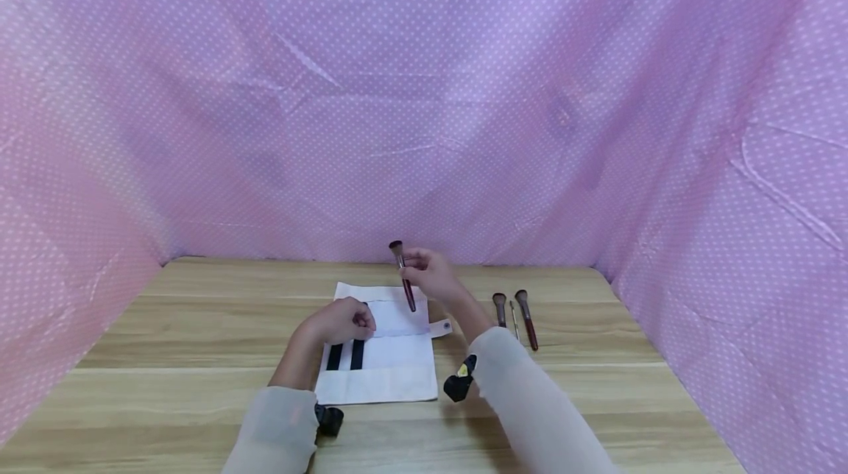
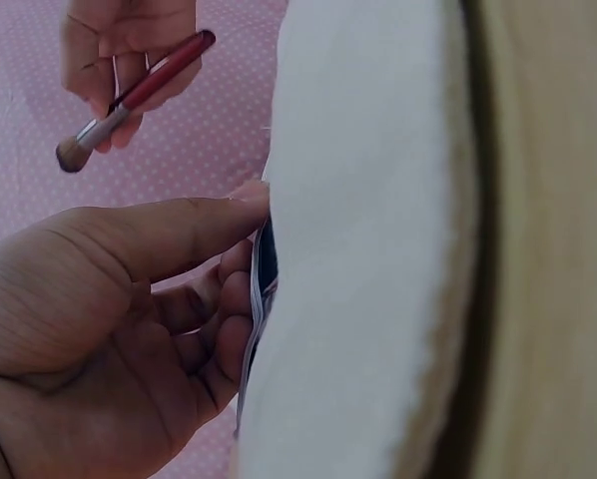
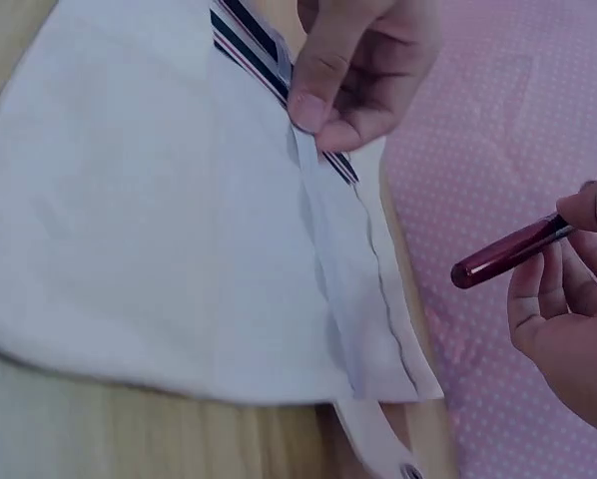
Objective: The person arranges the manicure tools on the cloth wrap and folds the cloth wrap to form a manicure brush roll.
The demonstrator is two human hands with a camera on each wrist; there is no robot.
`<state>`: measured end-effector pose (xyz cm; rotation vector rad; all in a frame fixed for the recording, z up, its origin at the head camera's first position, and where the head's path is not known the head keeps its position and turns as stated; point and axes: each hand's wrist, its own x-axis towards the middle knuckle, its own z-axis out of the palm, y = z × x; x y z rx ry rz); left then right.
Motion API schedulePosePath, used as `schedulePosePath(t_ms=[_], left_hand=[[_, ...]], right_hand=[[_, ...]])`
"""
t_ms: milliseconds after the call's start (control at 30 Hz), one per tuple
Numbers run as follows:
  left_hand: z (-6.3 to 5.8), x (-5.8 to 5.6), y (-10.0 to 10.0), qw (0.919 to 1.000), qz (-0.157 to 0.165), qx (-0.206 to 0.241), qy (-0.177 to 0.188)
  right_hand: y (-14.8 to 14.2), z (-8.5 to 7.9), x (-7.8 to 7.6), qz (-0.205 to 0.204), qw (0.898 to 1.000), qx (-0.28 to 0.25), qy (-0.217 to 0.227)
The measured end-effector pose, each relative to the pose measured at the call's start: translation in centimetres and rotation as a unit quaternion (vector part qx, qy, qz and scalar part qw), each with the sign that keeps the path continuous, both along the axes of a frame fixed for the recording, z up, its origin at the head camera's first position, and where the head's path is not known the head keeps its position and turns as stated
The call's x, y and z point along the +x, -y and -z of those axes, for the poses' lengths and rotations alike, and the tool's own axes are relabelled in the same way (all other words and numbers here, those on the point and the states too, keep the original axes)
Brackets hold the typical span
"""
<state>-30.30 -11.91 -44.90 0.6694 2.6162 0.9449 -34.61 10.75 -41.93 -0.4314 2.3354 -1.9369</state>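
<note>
Pink-lilac cloth with white dots (image 1: 424, 128) hung behind and beside the pale wood-grain table (image 1: 199, 327). On it lay a flat white fabric pouch (image 1: 404, 386), spread out. The left hand (image 1: 346, 319) covered part of it, grip pinching the pocket's edge. The right hand (image 1: 433, 277) had its grip pinching a red-handled, brown-bristled brush (image 1: 407, 286) above the pouch. Right of the pouch lay two similar brushes (image 1: 527, 323) (a pale sleeve (image 1: 530, 393) hid one's lower end). Two black strips (image 1: 358, 355) showed in the pouch, running under the left hand. A thin, slender tool (image 1: 514, 318) lay between the loose brushes.
</note>
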Motion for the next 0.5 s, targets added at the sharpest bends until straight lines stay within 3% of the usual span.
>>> schedulePosePath(t_ms=[267, 500], left_hand=[[0.2, -0.1, -0.1, 0.9999, -0.009, 0.002, 0.015], [0.2, -0.1, -0.1, 0.9999, 0.002, 0.009, 0.014]], right_hand=[[2.5, 1.4, 0.1, 0.009, 0.994, -0.09, 0.066], [3.7, 2.4, 0.1, 0.022, 0.994, -0.086, 0.066]])
